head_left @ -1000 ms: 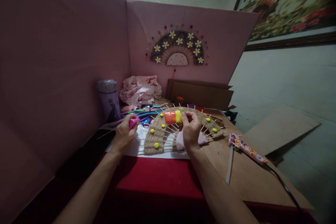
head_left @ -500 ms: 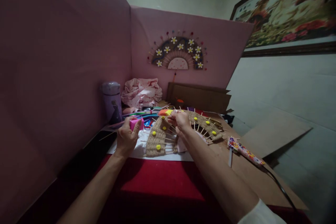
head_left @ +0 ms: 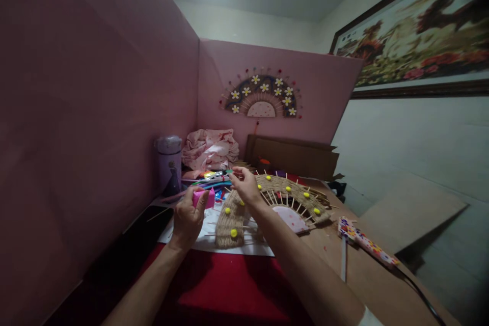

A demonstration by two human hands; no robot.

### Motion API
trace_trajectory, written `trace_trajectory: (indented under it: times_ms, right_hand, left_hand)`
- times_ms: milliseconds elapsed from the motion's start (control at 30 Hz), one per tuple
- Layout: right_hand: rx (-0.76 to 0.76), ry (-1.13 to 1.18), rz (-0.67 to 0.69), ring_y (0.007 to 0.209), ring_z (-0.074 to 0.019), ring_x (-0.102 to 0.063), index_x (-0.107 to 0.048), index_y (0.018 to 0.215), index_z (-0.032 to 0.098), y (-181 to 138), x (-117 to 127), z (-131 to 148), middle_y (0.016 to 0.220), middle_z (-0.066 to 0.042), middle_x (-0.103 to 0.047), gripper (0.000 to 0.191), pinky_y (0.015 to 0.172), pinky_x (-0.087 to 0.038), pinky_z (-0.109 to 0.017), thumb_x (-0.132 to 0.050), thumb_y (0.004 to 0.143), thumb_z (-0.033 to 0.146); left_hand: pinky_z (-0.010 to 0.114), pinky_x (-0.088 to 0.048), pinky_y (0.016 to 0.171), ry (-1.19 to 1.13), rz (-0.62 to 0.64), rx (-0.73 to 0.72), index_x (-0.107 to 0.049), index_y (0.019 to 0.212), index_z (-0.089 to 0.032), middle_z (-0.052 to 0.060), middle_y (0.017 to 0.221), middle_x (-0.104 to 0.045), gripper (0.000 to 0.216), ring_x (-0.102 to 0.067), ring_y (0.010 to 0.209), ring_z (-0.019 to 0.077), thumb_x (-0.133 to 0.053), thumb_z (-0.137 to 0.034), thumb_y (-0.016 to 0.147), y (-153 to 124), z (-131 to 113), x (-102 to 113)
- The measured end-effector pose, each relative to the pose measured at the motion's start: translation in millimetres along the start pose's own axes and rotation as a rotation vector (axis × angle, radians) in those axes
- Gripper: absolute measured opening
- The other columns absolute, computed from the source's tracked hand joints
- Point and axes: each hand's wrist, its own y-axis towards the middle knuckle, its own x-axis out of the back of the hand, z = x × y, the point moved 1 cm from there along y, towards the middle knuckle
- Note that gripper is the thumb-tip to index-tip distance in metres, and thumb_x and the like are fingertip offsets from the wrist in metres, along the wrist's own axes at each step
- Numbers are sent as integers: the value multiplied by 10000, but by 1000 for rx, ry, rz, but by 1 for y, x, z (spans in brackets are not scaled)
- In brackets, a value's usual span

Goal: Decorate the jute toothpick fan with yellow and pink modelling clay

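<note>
A half-round fan of woven twine (head_left: 284,194) with wooden sticks and small yellow dots lies on white paper on the table. My left hand (head_left: 187,216) is closed round a small pink block (head_left: 204,197) just left of the fan. My right hand (head_left: 244,184) reaches over the fan's upper left edge toward a pile of coloured strips (head_left: 208,179); its fingers are pinched together, and what they hold is too small to make out.
A purple bottle (head_left: 168,163) and crumpled pink cloth (head_left: 210,147) stand at the back by the pink partition, which carries a finished flower fan (head_left: 262,96). Brown cardboard (head_left: 292,155) leans behind. A patterned glue gun (head_left: 362,240) with a cord lies at the right.
My right hand has moved left and away from me, from above the fan's middle to the pile of strips. The orange and yellow piece it held is no longer in sight. The camera has tilted up.
</note>
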Motion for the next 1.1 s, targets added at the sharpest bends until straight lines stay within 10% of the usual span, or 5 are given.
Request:
trace_trajectory:
  times_ms: [233, 500, 733, 933, 1100]
  right_hand:
    - [447, -396, -121, 777, -191, -608, -682, 786, 180, -45, 57, 22, 794, -50, -672, 209, 696, -449, -296, -582, 864, 346]
    - [938, -870, -267, 823, -210, -608, -671, 890, 182, -51, 84, -2, 854, -84, -688, 243, 766, -441, -318, -455, 977, 253]
    - [586, -475, -113, 775, -180, -594, -656, 912, 213, -56, 82, -22, 838, -53, -659, 320, 707, -448, -293, -391, 993, 371]
    - [57, 172, 209, 393, -68, -357, -597, 780, 199, -52, 75, -18, 550, 59, -494, 384, 373, -261, -209, -667, 777, 577]
    - [75, 231, 210, 378, -48, -376, -564, 742, 190, -49, 78, -17, 540, 68, -536, 357, 352, -256, -183, -775, 703, 476]
  left_hand:
    - [254, -372, 518, -5, -56, -36, -598, 784, -192, -29, 498, -521, 383, -525, 477, 160, -492, -550, 869, 5, 2, -3]
    - [244, -330, 516, -149, -19, -166, -501, 679, -207, -42, 512, -465, 374, -437, 489, 124, -478, -509, 899, 30, -52, -35]
    - [249, -303, 513, -334, 70, -156, -416, 652, -216, -50, 525, -419, 411, -395, 488, 112, -413, -507, 942, 18, -64, -88]
    - [234, -326, 461, -559, 153, 78, -428, 668, -212, -46, 553, -416, 491, -371, 484, 102, -426, -648, 894, 7, -54, -88]
    - [204, -327, 433, -591, 182, 101, -495, 704, -190, -53, 582, -447, 436, -398, 473, 79, -576, -598, 836, 9, -51, -84]
